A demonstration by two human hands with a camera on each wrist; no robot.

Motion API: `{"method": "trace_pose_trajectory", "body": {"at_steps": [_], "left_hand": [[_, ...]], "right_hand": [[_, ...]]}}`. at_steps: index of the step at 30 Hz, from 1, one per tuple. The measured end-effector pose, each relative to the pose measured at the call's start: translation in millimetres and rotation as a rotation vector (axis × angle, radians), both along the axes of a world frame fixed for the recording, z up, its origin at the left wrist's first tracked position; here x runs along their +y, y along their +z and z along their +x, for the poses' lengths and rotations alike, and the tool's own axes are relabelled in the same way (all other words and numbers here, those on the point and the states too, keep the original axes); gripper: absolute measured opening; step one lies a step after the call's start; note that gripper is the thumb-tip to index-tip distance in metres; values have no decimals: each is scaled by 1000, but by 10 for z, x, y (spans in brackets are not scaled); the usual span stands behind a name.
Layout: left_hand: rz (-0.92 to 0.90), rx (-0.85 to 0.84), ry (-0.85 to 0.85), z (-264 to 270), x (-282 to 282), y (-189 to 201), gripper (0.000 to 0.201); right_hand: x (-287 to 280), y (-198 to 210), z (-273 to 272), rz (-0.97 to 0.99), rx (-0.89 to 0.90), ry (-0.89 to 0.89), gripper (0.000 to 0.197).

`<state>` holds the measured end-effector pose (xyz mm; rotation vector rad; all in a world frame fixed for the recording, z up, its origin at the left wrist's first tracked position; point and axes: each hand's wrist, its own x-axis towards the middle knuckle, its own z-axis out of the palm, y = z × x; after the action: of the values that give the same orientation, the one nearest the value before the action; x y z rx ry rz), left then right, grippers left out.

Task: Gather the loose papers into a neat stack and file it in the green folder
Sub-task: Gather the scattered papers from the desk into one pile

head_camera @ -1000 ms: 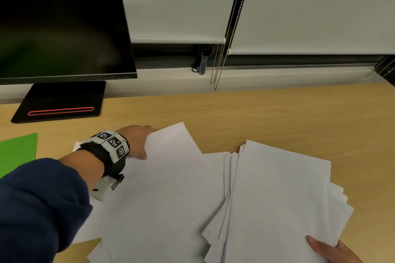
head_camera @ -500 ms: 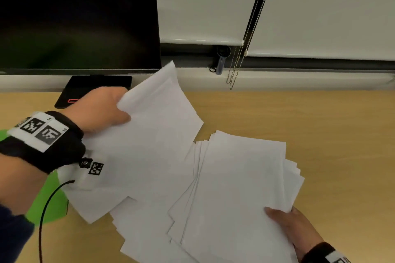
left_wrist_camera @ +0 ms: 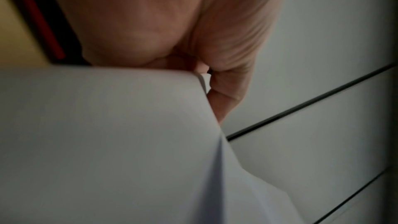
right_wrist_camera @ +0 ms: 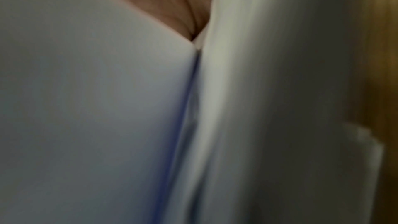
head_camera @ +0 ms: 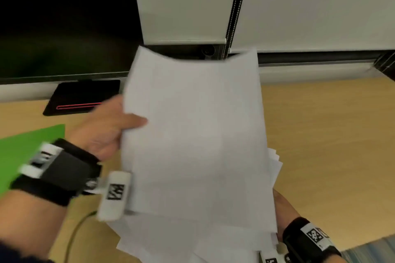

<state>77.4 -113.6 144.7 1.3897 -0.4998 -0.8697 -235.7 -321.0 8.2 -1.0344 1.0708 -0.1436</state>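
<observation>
Pale wooden tabletop (head_camera: 320,134) carried the work | flat green folder (head_camera: 27,151) lay left, waiting | loose white paper sheets (head_camera: 192,134) lifted, apparently for squaring | left hand (head_camera: 106,128) pinched their edge | right hand (head_camera: 284,209) beneath, grip hidden.

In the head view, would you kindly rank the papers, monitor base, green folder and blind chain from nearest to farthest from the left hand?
1. Papers, held in the left hand.
2. Monitor base, just behind.
3. Green folder, to its left.
4. Blind chain, far right.
</observation>
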Motion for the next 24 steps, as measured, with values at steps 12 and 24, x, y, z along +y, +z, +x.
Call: {"method": "trace_pose_trajectory", "body": {"at_steps": [12, 24], "left_hand": [[672, -328, -35, -818, -663, -1521, 35], [1204, -638, -11, -199, -40, -1316, 43]], "right_hand": [[-68, -37, -24, 144, 15, -81, 44], [-288, -142, -482, -85, 74, -133, 38]]}}
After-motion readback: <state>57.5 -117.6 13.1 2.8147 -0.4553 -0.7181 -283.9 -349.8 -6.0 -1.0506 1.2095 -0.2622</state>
